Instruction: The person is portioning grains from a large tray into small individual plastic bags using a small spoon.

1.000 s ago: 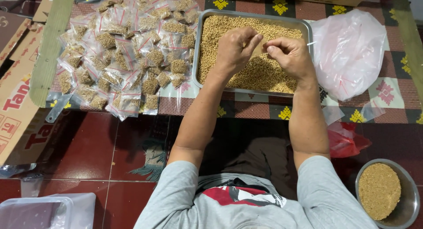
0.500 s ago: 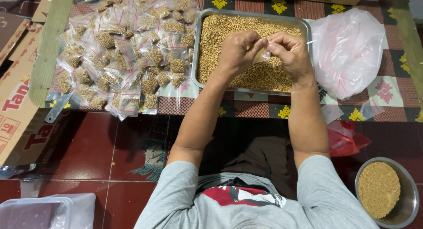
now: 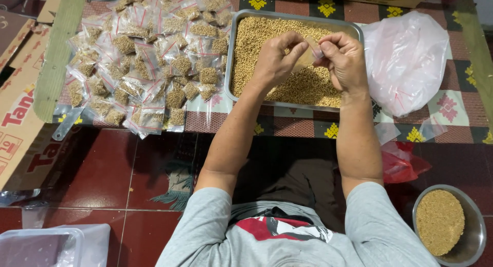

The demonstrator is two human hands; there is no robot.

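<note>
Bagging seeds, one little pouch at a time

Both hands are up over the metal tray (image 3: 354,28) of tan seeds: left hand (image 3: 275,59) and right hand (image 3: 345,59) pinch one small clear bag (image 3: 308,55) between them. Looks like the sealing step; next it wants a firm press along the top, then onto the pile of filled bags (image 3: 149,61) at left.

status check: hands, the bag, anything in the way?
Left hand and right hand both pinch one small clear bag, above the metal tray of seeds. Filled packets piled left of the tray, apart. Nothing blocking.
</note>
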